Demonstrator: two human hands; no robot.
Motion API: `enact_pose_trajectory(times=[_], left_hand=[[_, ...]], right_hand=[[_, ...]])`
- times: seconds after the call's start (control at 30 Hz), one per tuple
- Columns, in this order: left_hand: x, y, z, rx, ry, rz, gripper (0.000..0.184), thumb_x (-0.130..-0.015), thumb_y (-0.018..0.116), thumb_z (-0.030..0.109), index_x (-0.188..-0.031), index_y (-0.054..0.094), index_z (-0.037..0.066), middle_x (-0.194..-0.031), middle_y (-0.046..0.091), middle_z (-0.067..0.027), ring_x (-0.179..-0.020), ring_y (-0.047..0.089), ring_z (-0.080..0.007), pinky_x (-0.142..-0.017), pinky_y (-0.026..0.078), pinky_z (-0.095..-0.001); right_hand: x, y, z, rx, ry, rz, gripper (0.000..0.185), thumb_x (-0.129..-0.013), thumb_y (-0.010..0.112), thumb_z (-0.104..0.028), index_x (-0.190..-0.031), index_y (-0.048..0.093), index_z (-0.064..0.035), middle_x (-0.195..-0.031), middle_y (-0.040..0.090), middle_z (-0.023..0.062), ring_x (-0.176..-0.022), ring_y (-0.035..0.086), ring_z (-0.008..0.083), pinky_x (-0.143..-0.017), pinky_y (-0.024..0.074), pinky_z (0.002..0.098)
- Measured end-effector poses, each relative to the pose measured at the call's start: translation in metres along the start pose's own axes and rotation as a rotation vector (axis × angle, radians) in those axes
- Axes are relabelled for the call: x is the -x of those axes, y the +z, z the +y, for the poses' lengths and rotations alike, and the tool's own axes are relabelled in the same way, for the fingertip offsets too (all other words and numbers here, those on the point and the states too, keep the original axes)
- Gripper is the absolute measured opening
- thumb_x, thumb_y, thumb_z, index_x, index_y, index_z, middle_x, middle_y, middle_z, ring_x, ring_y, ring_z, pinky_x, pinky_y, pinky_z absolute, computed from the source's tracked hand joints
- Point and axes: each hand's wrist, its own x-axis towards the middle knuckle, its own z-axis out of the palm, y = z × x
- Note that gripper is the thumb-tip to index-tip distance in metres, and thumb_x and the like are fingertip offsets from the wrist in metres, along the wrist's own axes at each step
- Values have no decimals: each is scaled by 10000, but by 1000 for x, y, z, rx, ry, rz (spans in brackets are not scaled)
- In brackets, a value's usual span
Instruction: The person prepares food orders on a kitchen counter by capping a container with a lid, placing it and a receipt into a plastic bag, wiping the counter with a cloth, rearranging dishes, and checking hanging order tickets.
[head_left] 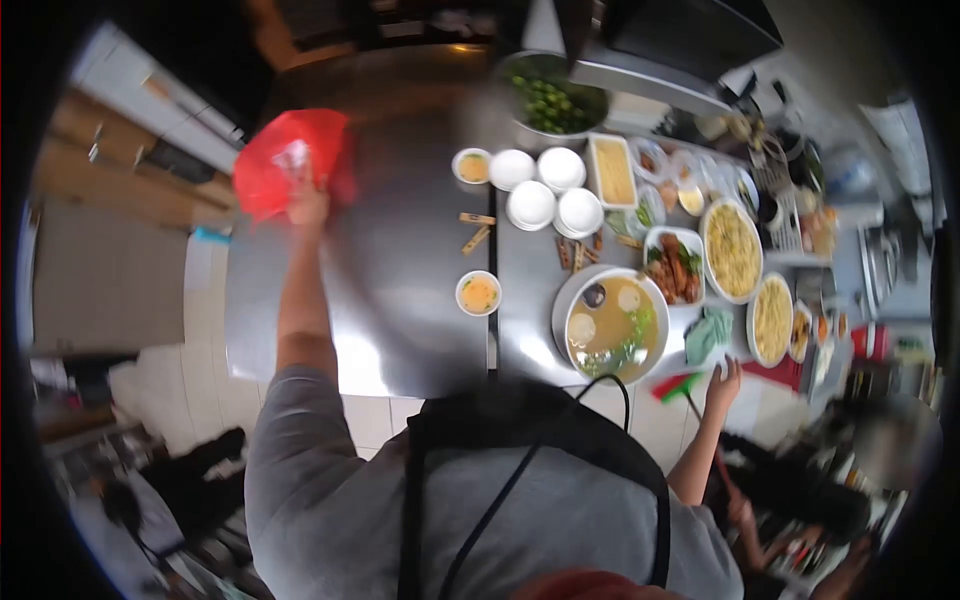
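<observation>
My left arm reaches across the steel counter (400, 290) to a red plastic bag (262, 180). My left hand (309, 203) has its fingers closed on the bag's near right side, blurred by motion. Low on the right, my right hand (724, 384) hangs by the counter's near edge, fingers apart and holding nothing. A crumpled green cloth (709, 337) lies just beyond it. Left of the cloth stands a large white bowl (560, 318) of broth with greens. Two small filled cups, a near cup (480, 292) and a far cup (472, 167), sit mid-counter.
Stacked white bowls (531, 204) and small wooden clips (477, 218) lie around the counter's seam. Noodle dishes (733, 250), browned meat (675, 268) and a pot of green vegetables (550, 100) crowd the right. A person's hand (740, 508) holds a broom (682, 388) nearby.
</observation>
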Motion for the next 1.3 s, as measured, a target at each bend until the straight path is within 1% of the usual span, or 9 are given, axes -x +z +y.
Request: enact_pose_trajectory(times=[0.2, 0.37, 0.47, 0.53, 0.63, 0.8, 0.9, 1.07, 1.3], left_hand=[[-109, 96, -64, 83, 59, -216, 856, -671, 602, 488, -1338, 141, 213, -1372, 119, -163, -1270, 46, -342, -1028, 129, -436], [-171, 151, -115, -179, 215, -400, 942, -612, 616, 538, -1340, 124, 198, -1345, 186, -201, -1239, 206, -334, -1001, 205, -424], [-189, 92, -85, -114, -64, -655, 800, -676, 580, 497, -1310, 249, 139, -1307, 294, -188, -1167, 329, -374, -956, 279, -442], [-147, 15, -15, -171, 98, -223, 578, -734, 571, 402, -1202, 433, 92, -1191, 443, -190, -1088, 436, -334, -901, 349, -402], [-65, -102, 94, 527, 106, -93, 264, -793, 555, 190, -955, 571, -17, -957, 582, -177, -907, 560, -272, -790, 421, -353], [111, -176, 220, 1215, -2, -979, 281, -830, 501, 262, -932, 622, 30, -881, 624, -68, -818, 567, -130, -743, 426, -259], [175, -174, 274, 1437, -190, -1396, 582, -850, 381, 475, -1280, 320, 89, -1279, 364, -93, -1149, 370, -197, -914, 321, -356], [194, -197, 315, 1742, -559, -1507, 485, -889, 309, 406, -1307, 273, 162, -1299, 333, -10, -1188, 290, -192, -931, 256, -419], [201, -199, 320, 1950, -629, -1368, 393, -873, 397, 322, -1206, 372, 115, -1177, 463, -66, -1048, 479, -217, -862, 407, -398]], right_hand=[[13, -24, -57, -31, 40, -15, 248, -747, 554, -90, -993, 569, -62, -1073, 509, 193, -993, 484, 348, -837, 393, 369], [15, -18, -47, -102, 9, -15, 250, -722, 572, -52, -972, 575, -53, -969, 554, 169, -881, 542, 321, -774, 429, 363], [13, -21, -57, -169, 113, -21, 245, -727, 569, -55, -972, 577, -55, -922, 564, 160, -801, 559, 300, -711, 447, 354], [19, -13, -62, -246, 140, 7, 233, -753, 560, -67, -985, 575, -53, -866, 572, 132, -739, 568, 240, -646, 449, 335], [22, 1, -73, -564, 309, -317, 263, -817, 517, -163, -1044, 556, -38, -1013, 571, 89, -835, 569, 178, -679, 453, 281], [31, -11, -127, -1233, 440, -745, 454, -859, 402, -372, -1201, 441, -76, -1177, 467, 75, -1066, 441, 207, -876, 368, 381], [29, 8, -125, -1240, 442, -900, 573, -853, 378, -459, -1283, 307, -87, -1249, 389, 93, -1116, 398, 254, -902, 344, 438], [20, 9, -125, -1508, 379, -1083, 512, -871, 385, -400, -1276, 300, -99, -1222, 406, 92, -1096, 408, 267, -883, 331, 494], [12, 11, -123, -1558, 317, -1109, 502, -853, 434, -398, -1244, 363, -91, -1156, 464, 90, -1027, 462, 239, -831, 397, 468]])
